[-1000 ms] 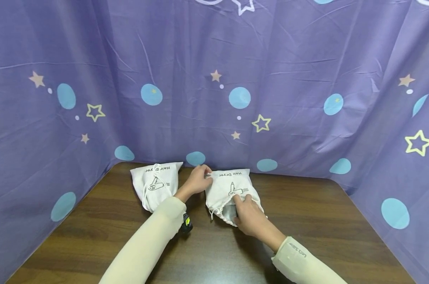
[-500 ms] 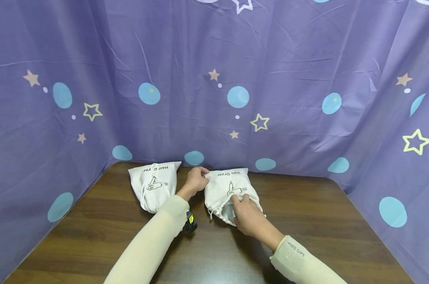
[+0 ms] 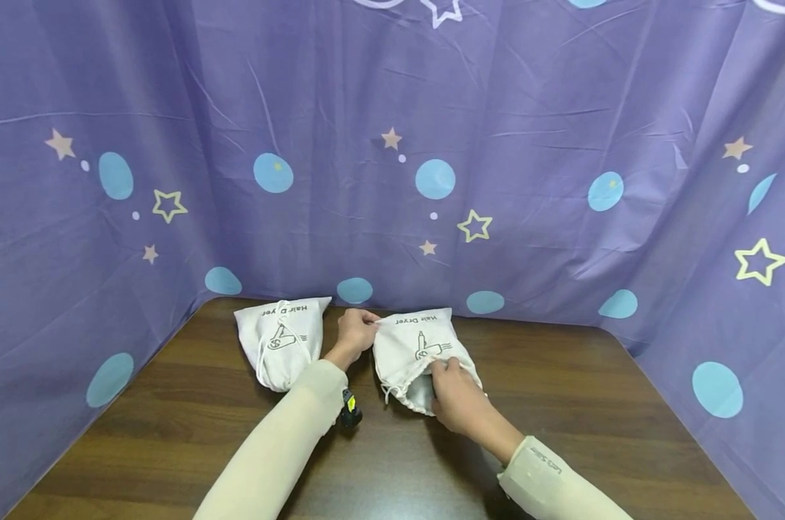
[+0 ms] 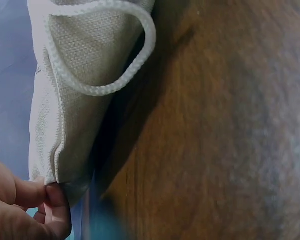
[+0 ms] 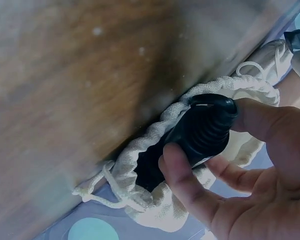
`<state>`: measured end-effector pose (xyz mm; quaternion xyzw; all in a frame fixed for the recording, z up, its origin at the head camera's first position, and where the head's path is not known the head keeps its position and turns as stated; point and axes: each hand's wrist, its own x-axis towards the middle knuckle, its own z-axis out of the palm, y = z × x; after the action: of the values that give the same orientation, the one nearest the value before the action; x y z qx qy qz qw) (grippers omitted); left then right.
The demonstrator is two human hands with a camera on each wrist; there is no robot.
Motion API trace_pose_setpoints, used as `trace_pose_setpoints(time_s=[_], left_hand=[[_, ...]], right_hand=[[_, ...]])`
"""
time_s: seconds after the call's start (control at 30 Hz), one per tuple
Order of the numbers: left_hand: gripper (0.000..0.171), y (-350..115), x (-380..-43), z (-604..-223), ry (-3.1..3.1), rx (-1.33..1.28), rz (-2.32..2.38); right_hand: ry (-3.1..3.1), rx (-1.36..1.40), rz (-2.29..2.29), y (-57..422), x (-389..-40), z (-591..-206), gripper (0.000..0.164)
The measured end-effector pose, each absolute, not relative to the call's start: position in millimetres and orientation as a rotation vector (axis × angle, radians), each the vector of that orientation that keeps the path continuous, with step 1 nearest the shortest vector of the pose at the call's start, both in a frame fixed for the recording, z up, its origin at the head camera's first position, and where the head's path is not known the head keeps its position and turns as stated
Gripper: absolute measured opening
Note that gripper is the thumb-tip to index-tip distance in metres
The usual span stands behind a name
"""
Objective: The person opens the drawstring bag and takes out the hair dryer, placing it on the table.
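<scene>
A white drawstring bag printed "Hair Dryer" lies near the back of the table, its gathered mouth open toward the front. My left hand pinches the bag's far left corner between thumb and finger; the left wrist view shows this grip on the seam. At the mouth, my right hand grips the black ribbed end of a hair dryer between thumb and fingers. The rest of the hair dryer is hidden inside the bag.
Left of my left hand lies a second white "Hair Dryer" bag with its mouth drawn in and its cord across the top. A purple curtain stands behind and beside the brown wooden table.
My left hand has shifted slightly left and lower, its fingers drawn together at the bag's corner. The right fingers have drawn closer together at the mouth. Both bags stay nearly in place.
</scene>
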<state>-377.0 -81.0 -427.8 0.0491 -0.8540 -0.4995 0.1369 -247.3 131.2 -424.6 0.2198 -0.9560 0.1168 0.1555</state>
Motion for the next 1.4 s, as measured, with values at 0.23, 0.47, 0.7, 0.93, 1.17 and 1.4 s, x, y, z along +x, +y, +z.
trace_pose_setpoints(time_s=[0.23, 0.47, 0.7, 0.93, 1.17, 1.4], left_hand=[[0.013, -82.6, -378.2, -428.4, -2.459, 0.165, -1.454], [0.014, -86.7, -378.3, -428.3, -2.461, 0.167, -1.478], [0.015, -89.3, -377.4, -426.6, -2.458, 0.169, -1.493], [0.017, -90.7, -377.3, -423.6, -2.453, 0.165, -1.491], [0.017, -92.8, -376.2, -423.2, -2.473, 0.169, -1.504], [0.017, -95.0, -375.8, -422.1, -2.486, 0.176, -1.512]], right_hand=[[-2.686, 0.59, 0.351, 132.6, -239.8, -425.5, 0.039], [-2.718, 0.578, 0.332, 137.8, -232.7, -421.9, 0.042], [-2.767, 0.62, 0.359, 153.6, -228.9, -416.3, 0.044], [-2.775, 0.674, 0.375, 169.9, -226.7, -414.7, 0.042], [-2.781, 0.752, 0.399, 183.3, -225.0, -410.3, 0.044], [-2.794, 0.851, 0.383, 202.2, -227.1, -408.3, 0.049]])
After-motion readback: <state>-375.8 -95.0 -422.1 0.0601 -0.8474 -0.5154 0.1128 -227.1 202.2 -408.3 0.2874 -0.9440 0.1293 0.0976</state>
